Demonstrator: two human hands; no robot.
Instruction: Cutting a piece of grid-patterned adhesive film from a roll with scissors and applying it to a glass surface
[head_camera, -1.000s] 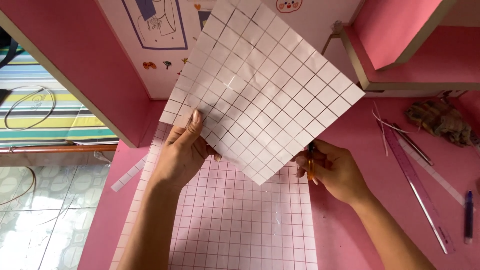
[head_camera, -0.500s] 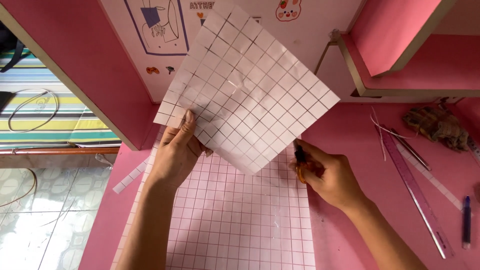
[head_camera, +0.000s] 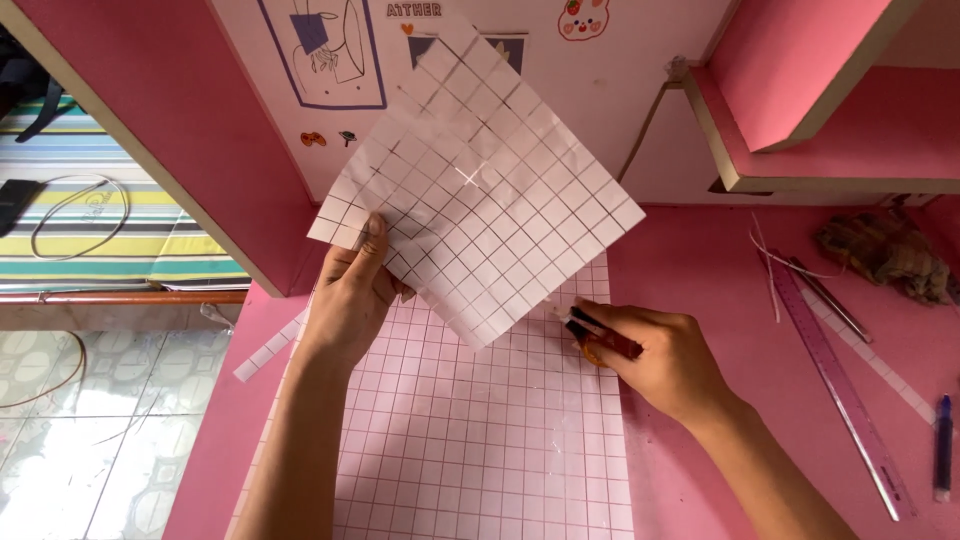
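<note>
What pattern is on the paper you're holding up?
The sheet is pale pink with a dark square grid, seen in the head view.

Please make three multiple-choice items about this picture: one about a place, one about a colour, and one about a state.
1. Where does the long ruler lie?
A. On the desk, to the right of the right hand
B. Under the gridded mat
C. On the upper shelf

2. What colour is the desk top?
A. Green
B. Pink
C. Black

3. How is the gridded sheet now?
A. Flat on the mat
B. Rolled into a tube
C. Lifted off the desk, held by the left hand

Answers: 1 A, the ruler rests on the desk beyond the right hand. 2 B, the surface around the gridded mat is pink. 3 C, the left hand pinches its lower left edge and the sheet stands raised and tilted.
</note>
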